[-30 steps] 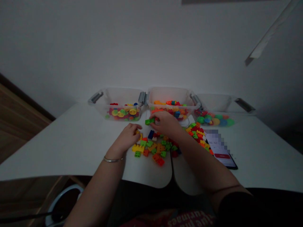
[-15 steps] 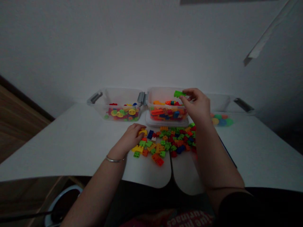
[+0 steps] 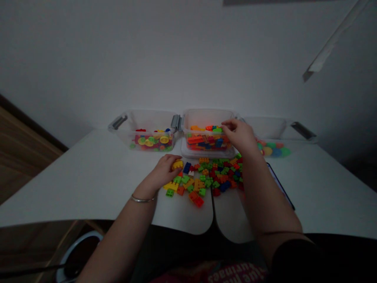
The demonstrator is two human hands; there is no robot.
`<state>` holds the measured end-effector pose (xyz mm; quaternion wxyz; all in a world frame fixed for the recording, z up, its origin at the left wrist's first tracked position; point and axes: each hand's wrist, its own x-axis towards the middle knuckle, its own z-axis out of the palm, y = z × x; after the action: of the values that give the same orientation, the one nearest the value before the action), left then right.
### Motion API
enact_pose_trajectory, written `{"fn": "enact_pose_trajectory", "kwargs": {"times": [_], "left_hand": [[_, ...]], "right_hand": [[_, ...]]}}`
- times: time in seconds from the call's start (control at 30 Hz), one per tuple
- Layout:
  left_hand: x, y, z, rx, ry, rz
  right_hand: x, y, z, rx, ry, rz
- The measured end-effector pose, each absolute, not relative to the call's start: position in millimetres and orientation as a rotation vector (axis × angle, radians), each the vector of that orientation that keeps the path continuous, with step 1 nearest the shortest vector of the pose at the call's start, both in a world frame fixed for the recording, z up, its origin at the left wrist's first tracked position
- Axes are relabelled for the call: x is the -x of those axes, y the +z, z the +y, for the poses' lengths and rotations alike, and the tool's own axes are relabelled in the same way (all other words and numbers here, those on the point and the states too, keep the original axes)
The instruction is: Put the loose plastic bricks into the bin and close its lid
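Note:
My left hand [image 3: 163,169] rests on the table at the left side of a pile of toy building bricks [image 3: 206,179]. Its fingers are closed round a yellow brick [image 3: 177,164]. A dark blue brick [image 3: 187,168] lies just right of those fingertips. My right hand [image 3: 240,135] is over the right rim of the middle clear box [image 3: 206,112], its fingers slightly apart and nothing visible between them. Close below its fingertips, a green brick [image 3: 217,129] lies on the bricks inside that box.
The left clear box [image 3: 123,135] holds bricks and round pieces. A right clear box [image 3: 294,145] contains coloured discs. Under the middle box is a pale lid [image 3: 184,151]. A dark-edged flat object [image 3: 281,186] lies beside my right forearm, and a seam divides the table front.
My right hand has lowered and let go of the green brick, which now lies in the middle box. My left hand stays at the yellow brick.

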<state>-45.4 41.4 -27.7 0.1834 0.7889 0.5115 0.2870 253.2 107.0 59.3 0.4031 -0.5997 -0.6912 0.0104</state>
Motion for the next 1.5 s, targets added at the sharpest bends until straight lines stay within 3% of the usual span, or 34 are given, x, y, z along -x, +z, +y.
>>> {"fn": "enact_pose_trajectory", "kwargs": {"times": [0.27, 0.6, 0.93, 1.5], "left_hand": [[47.6, -26.3, 38.9, -2.149, 0.832, 1.52], [47.8, -23.0, 37.8, -2.085, 0.823, 1.544], [42.4, -20.5, 35.1, -1.979, 0.917, 1.467], [36.2, -7.1, 31.4, -2.277, 1.24, 1.323]], "right_hand": [[-250.5, 64.8, 101.8, 1.482, 0.016, -1.733], [-218.6, 86.1, 66.6, 1.123, -0.091, -1.755], [-178.5, 60.5, 57.7, 0.962, 0.144, -2.129], [-160.5, 29.5, 63.4, 1.239, 0.683, -2.308]]}}
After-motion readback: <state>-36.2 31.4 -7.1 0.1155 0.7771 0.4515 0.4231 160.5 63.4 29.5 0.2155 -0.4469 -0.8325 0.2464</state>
